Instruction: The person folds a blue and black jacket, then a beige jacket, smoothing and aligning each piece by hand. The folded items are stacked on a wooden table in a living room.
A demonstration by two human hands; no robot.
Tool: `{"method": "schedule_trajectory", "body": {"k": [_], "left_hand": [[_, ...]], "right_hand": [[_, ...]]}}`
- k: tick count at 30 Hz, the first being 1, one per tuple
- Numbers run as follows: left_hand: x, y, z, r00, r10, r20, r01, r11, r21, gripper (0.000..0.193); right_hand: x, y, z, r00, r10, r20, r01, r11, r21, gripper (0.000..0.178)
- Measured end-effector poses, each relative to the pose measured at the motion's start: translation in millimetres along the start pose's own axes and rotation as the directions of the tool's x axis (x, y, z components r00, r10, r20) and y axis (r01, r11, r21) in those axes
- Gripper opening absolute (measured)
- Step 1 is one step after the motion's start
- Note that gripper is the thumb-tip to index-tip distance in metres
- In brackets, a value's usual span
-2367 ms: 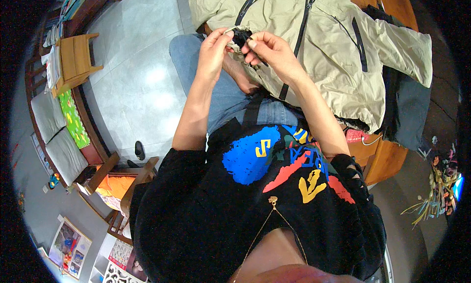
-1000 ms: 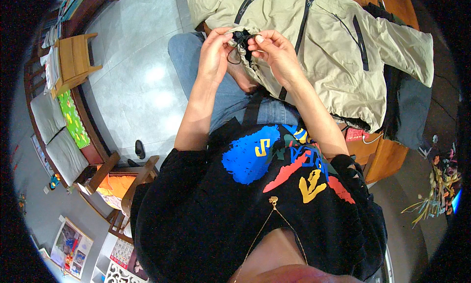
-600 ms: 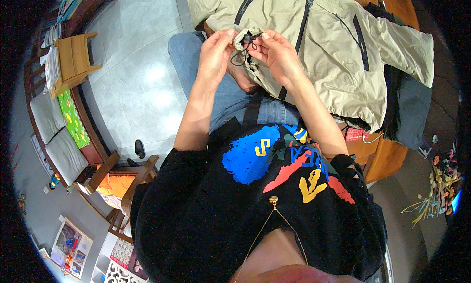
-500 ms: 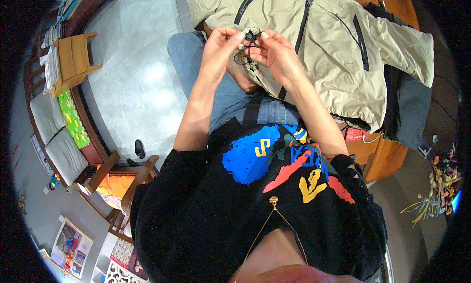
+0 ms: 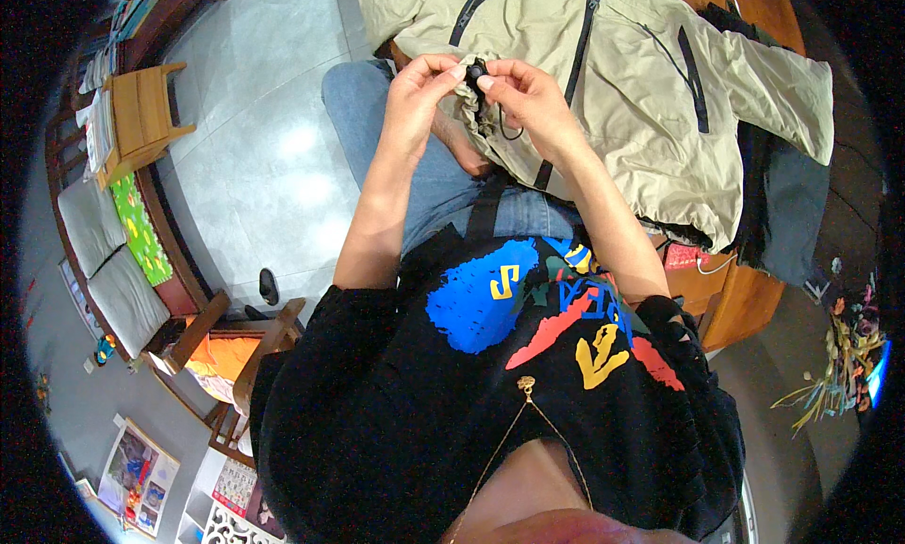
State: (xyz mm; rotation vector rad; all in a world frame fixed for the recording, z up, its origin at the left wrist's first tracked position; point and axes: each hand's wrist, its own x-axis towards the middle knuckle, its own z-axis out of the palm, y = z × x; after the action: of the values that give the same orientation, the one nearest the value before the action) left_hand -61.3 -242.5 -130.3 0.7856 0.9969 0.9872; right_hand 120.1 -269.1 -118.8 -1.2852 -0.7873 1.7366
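A beige jacket (image 5: 641,120) with black zippers lies spread out before me, partly across my lap. At its near left hem sits a small black cord lock (image 5: 475,74) on a black drawcord (image 5: 512,132). My left hand (image 5: 419,101) pinches the gathered hem fabric just left of the cord lock. From the other side, my right hand (image 5: 530,99) presses thumb and fingers on the cord lock. A loop of the drawcord hangs below my right fingers. The fingertips partly hide the cord lock.
Under the jacket is a wooden surface (image 5: 768,11), with dark clothing (image 5: 792,214) hanging at its right. A wooden stool (image 5: 141,110) and a cushioned bench (image 5: 127,289) stand to the left. Dried flowers (image 5: 834,355) are at the right. One dark shoe (image 5: 269,286) lies on the tiled floor.
My right fingers have shifted left onto the cord lock, with the thumb now over it. The drawcord loop has swung from under the lock to the right.
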Motion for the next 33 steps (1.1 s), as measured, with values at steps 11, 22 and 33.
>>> {"method": "schedule_trajectory", "body": {"k": [11, 22, 33], "left_hand": [[5, -3, -6, 0.992, -0.095, 0.078, 0.105, 0.984, -0.142, 0.009], [7, -6, -2, 0.99, -0.107, 0.096, 0.128, 0.96, -0.251, 0.01], [8, -10, -3, 0.99, -0.107, 0.097, 0.131, 0.944, -0.302, 0.009]], "right_hand": [[5, 7, -7, 0.991, 0.084, 0.104, -0.108, 0.961, 0.253, 0.029], [12, 25, -12, 0.986, 0.013, 0.169, -0.126, 0.723, 0.679, 0.028], [15, 32, -15, 0.975, 0.015, 0.222, -0.182, 0.624, 0.76, 0.035]]}}
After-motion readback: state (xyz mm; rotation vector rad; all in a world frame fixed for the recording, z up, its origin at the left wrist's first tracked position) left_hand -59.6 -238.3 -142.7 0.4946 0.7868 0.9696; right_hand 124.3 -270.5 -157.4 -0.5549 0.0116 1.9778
